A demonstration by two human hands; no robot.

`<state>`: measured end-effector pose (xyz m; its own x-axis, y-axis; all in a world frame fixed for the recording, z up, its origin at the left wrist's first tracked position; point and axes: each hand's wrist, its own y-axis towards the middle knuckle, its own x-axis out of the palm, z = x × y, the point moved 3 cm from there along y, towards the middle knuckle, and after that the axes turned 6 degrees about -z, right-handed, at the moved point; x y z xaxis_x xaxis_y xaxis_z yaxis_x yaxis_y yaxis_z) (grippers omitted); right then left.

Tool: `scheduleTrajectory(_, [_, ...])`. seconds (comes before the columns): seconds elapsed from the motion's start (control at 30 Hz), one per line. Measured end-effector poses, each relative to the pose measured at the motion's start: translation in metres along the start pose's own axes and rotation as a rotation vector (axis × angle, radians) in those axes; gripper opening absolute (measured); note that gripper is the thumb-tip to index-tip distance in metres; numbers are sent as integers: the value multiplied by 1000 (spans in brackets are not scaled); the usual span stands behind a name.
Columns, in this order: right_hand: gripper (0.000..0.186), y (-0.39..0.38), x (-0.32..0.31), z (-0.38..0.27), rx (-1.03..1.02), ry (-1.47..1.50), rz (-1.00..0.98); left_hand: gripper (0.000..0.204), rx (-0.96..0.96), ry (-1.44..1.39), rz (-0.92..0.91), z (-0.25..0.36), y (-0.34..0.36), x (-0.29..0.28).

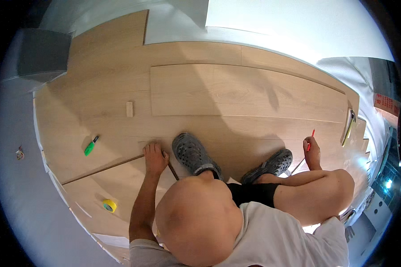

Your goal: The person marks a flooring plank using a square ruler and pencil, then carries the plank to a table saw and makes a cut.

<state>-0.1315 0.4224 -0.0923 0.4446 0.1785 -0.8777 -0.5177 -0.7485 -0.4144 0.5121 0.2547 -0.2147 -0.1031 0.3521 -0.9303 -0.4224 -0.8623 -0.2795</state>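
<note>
the person's bent knees fill the near view, above two grey clogs [196,155]. the left hand [155,156] presses flat, fingers spread, on one loose plank [120,178] of the wood floor. the right hand [313,153] pinches one red pencil [310,139] upright. one green marker [91,146], one yellow tape roll [109,205] and one small wood block [129,109] lie left.

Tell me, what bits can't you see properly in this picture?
- Head view: the left hand lies flat on the plank; what is under its palm is hidden.
- The right hand holds a red pencil; its lower end is hidden in the fingers.
- The small thing on the grey floor at left is too small to tell.
- The knee hides the floor below it.
</note>
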Motion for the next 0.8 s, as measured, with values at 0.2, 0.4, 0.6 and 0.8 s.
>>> scheduleTrajectory(0.2, [21, 18, -26, -32, -16, -11, -129, 22, -103, -150, -261, -9, 11, -28])
scheduleTrajectory(0.4, [33, 32, -26, -88, -300, 21, -398, 32, -134, -132, -53, -39, 30, -77])
scheduleTrajectory(0.6, [37, 55, 3, -178, -632, 18, -590, 34, -46, -165, 124, -16, 97, -147])
scheduleTrajectory(0.8, [43, 62, 34, -266, -533, 337, -929, 43, -74, -272, 37, 85, 178, -172])
